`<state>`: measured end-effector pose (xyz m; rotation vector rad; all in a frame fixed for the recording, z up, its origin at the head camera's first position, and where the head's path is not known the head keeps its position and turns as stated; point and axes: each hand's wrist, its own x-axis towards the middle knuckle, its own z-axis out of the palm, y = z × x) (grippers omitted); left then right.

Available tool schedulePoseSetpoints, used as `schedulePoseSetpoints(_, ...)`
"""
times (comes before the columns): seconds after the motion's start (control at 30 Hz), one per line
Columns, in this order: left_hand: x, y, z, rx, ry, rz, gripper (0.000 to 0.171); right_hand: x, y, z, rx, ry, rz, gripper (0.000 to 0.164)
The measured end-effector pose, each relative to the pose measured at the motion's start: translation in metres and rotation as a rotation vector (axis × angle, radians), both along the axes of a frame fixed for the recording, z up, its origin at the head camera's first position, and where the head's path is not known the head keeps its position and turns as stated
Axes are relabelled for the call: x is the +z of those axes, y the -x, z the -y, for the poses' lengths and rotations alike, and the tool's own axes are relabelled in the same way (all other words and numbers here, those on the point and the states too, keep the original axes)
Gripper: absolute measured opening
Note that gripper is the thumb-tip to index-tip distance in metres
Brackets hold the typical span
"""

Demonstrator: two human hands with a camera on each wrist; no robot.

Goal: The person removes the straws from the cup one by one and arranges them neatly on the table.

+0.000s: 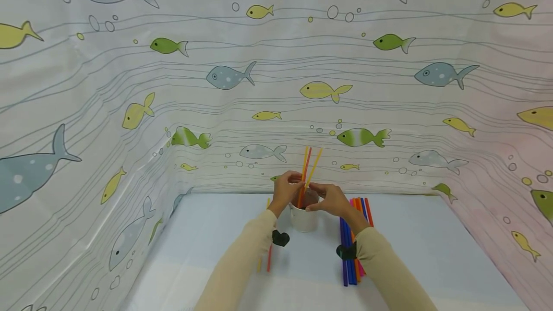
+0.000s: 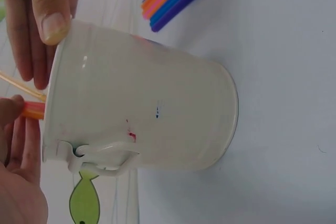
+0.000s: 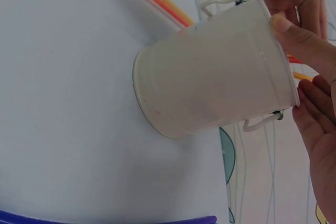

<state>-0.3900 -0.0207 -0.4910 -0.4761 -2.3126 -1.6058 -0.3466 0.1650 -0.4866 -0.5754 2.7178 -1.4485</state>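
Observation:
A small white metal bucket (image 1: 304, 221) with side handles (image 2: 107, 158) stands upright on the table. One red straw (image 1: 307, 164) and two yellow straws (image 1: 315, 163) rise out of it, their lower parts hidden inside. With thumb and fingertips, my left hand (image 1: 287, 190) pinches straws just above the rim; the left wrist view shows orange-red straw ends (image 2: 32, 109) between its fingers. My right hand (image 1: 331, 200) holds the bucket's rim, thumb (image 3: 294, 32) on the near side and fingers (image 3: 313, 100) against the edge farther round.
Right of the bucket lies a bunch of purple, blue, orange, pink and red straws (image 1: 351, 272), partly under the right forearm. A red straw (image 1: 270, 259) and a yellow straw (image 1: 259, 264) lie left of it. A fish-printed curtain (image 1: 276, 104) surrounds the white table (image 1: 207, 224).

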Motion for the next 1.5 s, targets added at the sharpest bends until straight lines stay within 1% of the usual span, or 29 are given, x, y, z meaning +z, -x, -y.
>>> schedulePoseSetpoints(0.2,0.003,0.001,0.001,-0.016,-0.015,-0.002,0.023,-0.001,0.001,-0.002,0.002,-0.006,-0.014,0.08)
schedulePoseSetpoints(0.37,0.004,0.001,0.001,-0.029,-0.012,0.023,0.025,0.0,0.001,-0.001,0.008,-0.005,-0.015,0.079)
schedulePoseSetpoints(0.5,0.007,0.0,0.001,-0.019,0.001,0.039,0.024,0.001,-0.001,0.0,0.013,-0.003,-0.006,0.079)
schedulePoseSetpoints(0.6,0.014,0.0,0.001,-0.014,0.007,0.032,0.024,0.002,-0.001,0.0,0.018,-0.005,-0.008,0.079)
schedulePoseSetpoints(0.7,0.022,0.0,0.002,-0.02,-0.006,0.013,0.023,0.002,-0.001,0.0,0.022,-0.006,-0.016,0.079)
schedulePoseSetpoints(0.9,0.034,0.002,0.005,-0.026,-0.047,-0.034,0.023,0.002,0.0,-0.001,0.017,0.003,-0.008,0.08)
schedulePoseSetpoints(1.03,0.042,0.001,0.008,-0.048,-0.092,-0.051,0.025,0.0,0.0,-0.002,0.026,0.0,-0.006,0.08)
schedulePoseSetpoints(1.13,0.052,0.001,0.011,-0.071,-0.13,-0.059,0.027,0.001,-0.001,-0.002,0.022,0.0,-0.005,0.08)
schedulePoseSetpoints(1.37,0.074,-0.001,0.016,-0.066,-0.184,-0.083,0.027,0.001,-0.003,-0.001,0.011,0.013,0.014,0.08)
schedulePoseSetpoints(1.5,0.087,-0.003,0.021,-0.094,-0.225,-0.093,0.029,0.001,-0.004,-0.001,0.009,0.009,0.019,0.081)
